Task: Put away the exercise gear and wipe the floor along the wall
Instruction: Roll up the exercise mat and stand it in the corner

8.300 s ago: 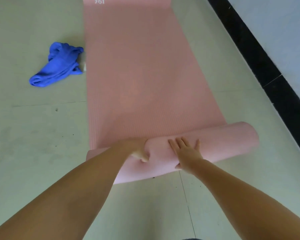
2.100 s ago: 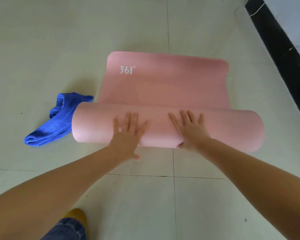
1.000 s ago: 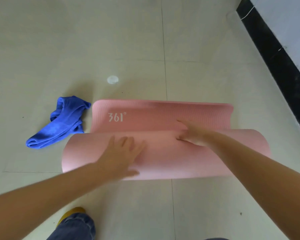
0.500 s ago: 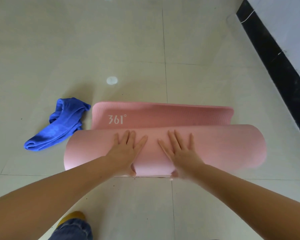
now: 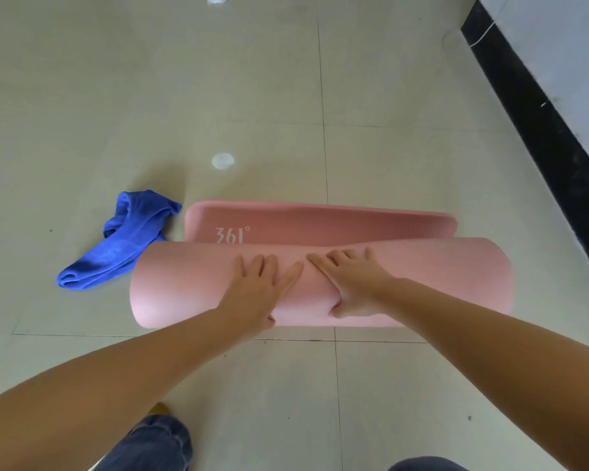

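Head view, only camera. Pink exercise mat (image 5: 422,277) lies on the pale tiled floor (image 5: 116,96), rolled almost to its end; roll axis runs left to right across the frame. A short flat strip remains unrolled on the far side of the roll, with white "361°" print (image 5: 232,235) showing near its left corner. Left hand (image 5: 257,290) rests palm-down on top of the roll, fingers straight and slightly spread, nothing gripped. Right hand (image 5: 352,283) also lies flat on the roll just beside the left, fingers extended over the top; its heel and thumb side press into the near face of the roll, which dents there. Both forearms reach in from the lower edge. Crumpled blue cloth (image 5: 119,243) sits on the floor at the roll's left end, touching or very nearly touching it; contact cannot be resolved. Small white spot (image 5: 222,161) on the floor beyond the mat. Black baseboard (image 5: 541,130) and light wall (image 5: 558,45) run along the right. Jeans-clad knee (image 5: 150,447) at the bottom edge.
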Demonstrator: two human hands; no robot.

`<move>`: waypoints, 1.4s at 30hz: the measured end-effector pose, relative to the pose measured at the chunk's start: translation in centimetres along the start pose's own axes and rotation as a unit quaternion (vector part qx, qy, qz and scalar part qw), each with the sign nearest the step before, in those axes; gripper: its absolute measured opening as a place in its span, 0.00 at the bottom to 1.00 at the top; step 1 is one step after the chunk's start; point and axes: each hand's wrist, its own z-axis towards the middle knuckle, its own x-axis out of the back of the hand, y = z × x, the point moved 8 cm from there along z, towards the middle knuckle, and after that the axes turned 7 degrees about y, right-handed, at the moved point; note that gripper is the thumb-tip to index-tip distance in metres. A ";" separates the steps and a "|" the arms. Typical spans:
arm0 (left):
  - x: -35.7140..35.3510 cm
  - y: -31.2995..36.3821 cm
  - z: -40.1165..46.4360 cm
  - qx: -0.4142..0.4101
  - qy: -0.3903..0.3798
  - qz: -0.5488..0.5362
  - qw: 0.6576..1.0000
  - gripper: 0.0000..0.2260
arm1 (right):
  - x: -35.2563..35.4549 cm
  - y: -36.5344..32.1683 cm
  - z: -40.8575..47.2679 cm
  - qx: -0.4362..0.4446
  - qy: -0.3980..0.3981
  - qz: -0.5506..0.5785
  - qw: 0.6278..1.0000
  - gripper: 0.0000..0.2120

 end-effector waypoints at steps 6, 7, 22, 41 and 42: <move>0.6 3.2 -5.2 -0.071 -0.095 -0.085 0.989 0.47 | -2.1 -3.0 -4.3 0.048 -0.122 0.041 0.990 0.52; 0.7 3.5 -5.7 -0.084 -0.119 -0.109 0.983 0.47 | -2.5 -3.3 -4.9 0.047 -0.152 0.065 0.985 0.52; -1.0 -15.0 -6.3 0.335 0.113 -0.281 0.892 0.37 | 3.5 2.6 -0.7 -0.159 0.162 0.056 0.972 0.18; 6.5 -20.0 -5.9 0.415 0.110 -0.670 0.606 0.18 | 7.7 4.8 -0.9 -0.303 0.253 0.276 0.876 0.18; 10.2 -20.2 -5.2 0.397 0.122 -0.664 0.622 0.20 | 9.1 4.7 -2.2 -0.324 0.256 0.299 0.861 0.18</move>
